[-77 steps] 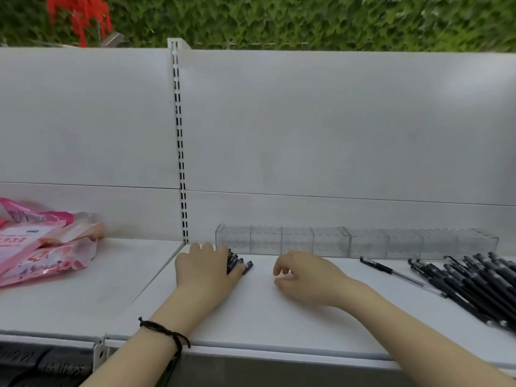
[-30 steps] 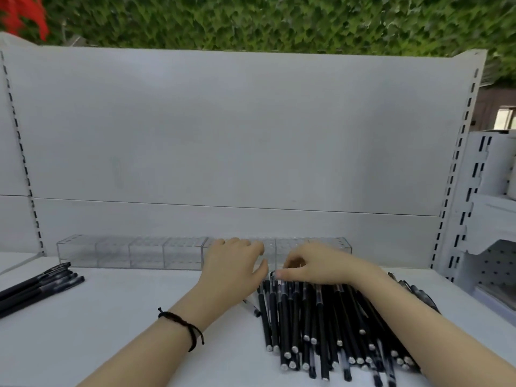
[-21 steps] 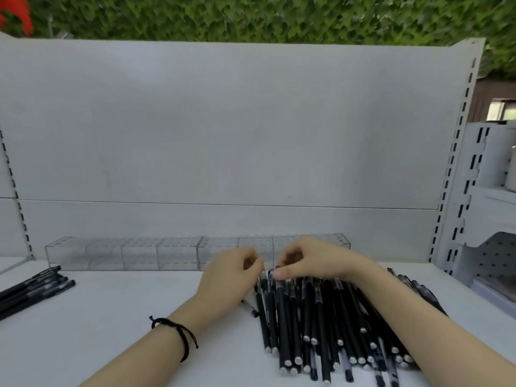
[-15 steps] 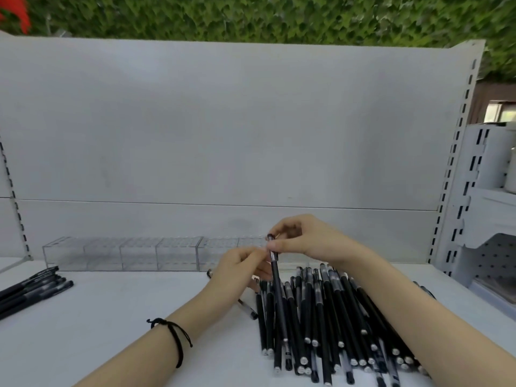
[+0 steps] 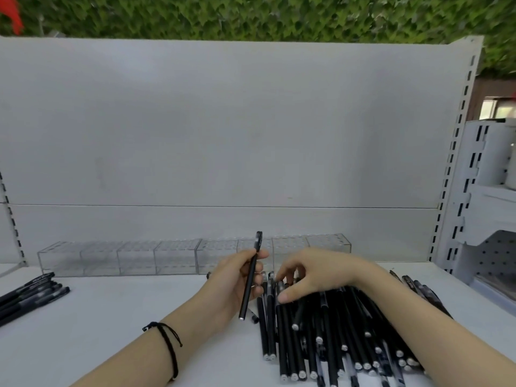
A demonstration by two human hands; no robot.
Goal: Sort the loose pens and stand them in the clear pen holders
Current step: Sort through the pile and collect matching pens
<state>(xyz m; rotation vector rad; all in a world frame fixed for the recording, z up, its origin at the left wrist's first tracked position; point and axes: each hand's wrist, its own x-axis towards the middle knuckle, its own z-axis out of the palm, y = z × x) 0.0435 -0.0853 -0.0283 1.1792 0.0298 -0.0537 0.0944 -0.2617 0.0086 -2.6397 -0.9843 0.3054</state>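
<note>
Pens (image 5: 329, 328): a loose heap of slim black ones is lying on the white shelf (image 5: 111, 325), just in front of the clear pen holders (image 5: 134, 258), toward their right end. The holders are standing in a row against the shelf's back panel, no pens in them yet. A smaller group of black gel pens (image 5: 30, 296) is lying well to the left of the heap.

Left hand (image 5: 237, 283), just left of the heap, is closing fingers and thumb around one black pen (image 5: 251, 275), holding it mid-barrel, near upright, cap end up. Right hand (image 5: 310, 272) is resting half-curled on the heap's far end, fingertips spreading among the barrels; whether it is gripping any, I cannot tell.

Handling, as a judgement: the pens are probably light, stiff and smooth, prone to rolling; pinching mid-barrel seems best. The holders are likely light and easily nudged.

Writing: faint marks are showing on the gel pens, too small to read.
</note>
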